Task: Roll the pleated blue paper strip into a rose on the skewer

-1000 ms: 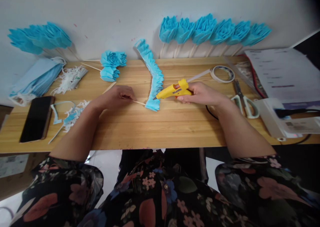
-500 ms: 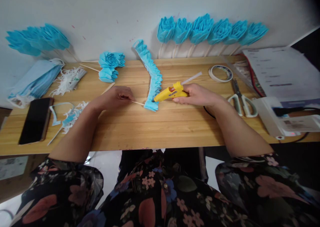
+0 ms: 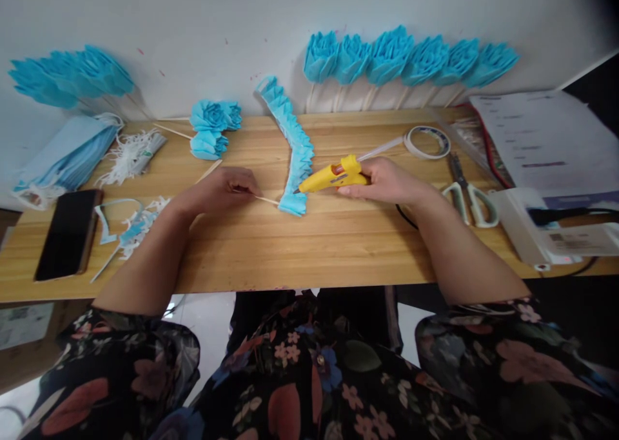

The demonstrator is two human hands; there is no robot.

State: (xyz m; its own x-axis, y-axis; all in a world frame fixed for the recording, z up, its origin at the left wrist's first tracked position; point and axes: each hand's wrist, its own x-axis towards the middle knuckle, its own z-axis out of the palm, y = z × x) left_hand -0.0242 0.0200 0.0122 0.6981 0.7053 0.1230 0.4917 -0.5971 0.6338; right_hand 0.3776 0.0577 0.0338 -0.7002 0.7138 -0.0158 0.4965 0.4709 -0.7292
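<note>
Between its fingertips my left hand [image 3: 227, 191] pinches a thin wooden stick [image 3: 267, 200]. The stick's far end meets the lower end of a long pleated blue strip [image 3: 296, 144], which lies in a bend across the table's middle. My right hand [image 3: 387, 180] is wrapped round a yellow glue gun [image 3: 333, 175] with a clear glue stick [image 3: 382, 148] in its back. The gun's nozzle points left at the strip, just above its lower end; whether it touches cannot be made out.
Blue flowers on sticks [image 3: 389, 56] lean on the wall, with more at left. Smaller blue flowers [image 3: 209, 130], masks [image 3: 72, 153], a phone [image 3: 66, 235] and white straps [image 3: 133, 156] lie left. Tape [image 3: 427, 142], scissors [image 3: 467, 191] and a white box [image 3: 517, 227] sit right.
The glue gun has shifted slightly right and tilted a little, and its glue stick now reaches toward the tape roll. My left hand and the strip have barely moved.
</note>
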